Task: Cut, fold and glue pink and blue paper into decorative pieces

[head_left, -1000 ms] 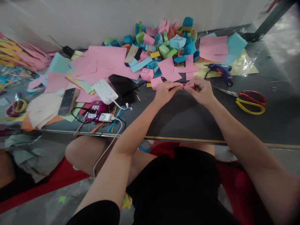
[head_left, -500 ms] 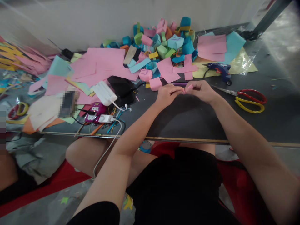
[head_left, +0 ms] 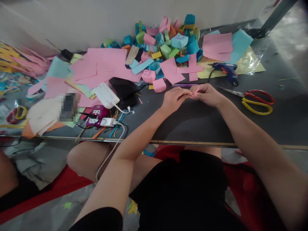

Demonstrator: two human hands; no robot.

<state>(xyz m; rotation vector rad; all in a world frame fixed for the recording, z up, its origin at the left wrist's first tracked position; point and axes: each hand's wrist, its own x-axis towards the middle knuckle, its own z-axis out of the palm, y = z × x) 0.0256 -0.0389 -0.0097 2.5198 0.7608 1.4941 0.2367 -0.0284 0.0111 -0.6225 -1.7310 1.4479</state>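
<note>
Between the fingertips of both hands is a small folded piece of pink paper point(head_left: 195, 92), mostly covered by the fingers. My left hand point(head_left: 174, 98) pinches it from the left, fingers pressed together. My right hand point(head_left: 209, 94) grips its other side between thumb and fingers. Just behind the hands lies a purple pen-like stick point(head_left: 183, 85). Left of it, a pink folded paper box point(head_left: 159, 85) stands near my left hand. Scissors point(head_left: 257, 99) with one red and one yellow handle lie to the right of my right hand.
A heap of colored folded paper boxes point(head_left: 165, 51) sits against the wall. A blue glue gun point(head_left: 226, 71) rests on yellow paper at right. Pink sheets point(head_left: 106, 62), a white power bank point(head_left: 106, 94), a magenta power strip point(head_left: 97, 115) and cables cover the left side.
Both hands have shifted slightly to the right and toward me with the pink paper. The paper has turned and shows less of its flat face. The purple stick is more exposed.
</note>
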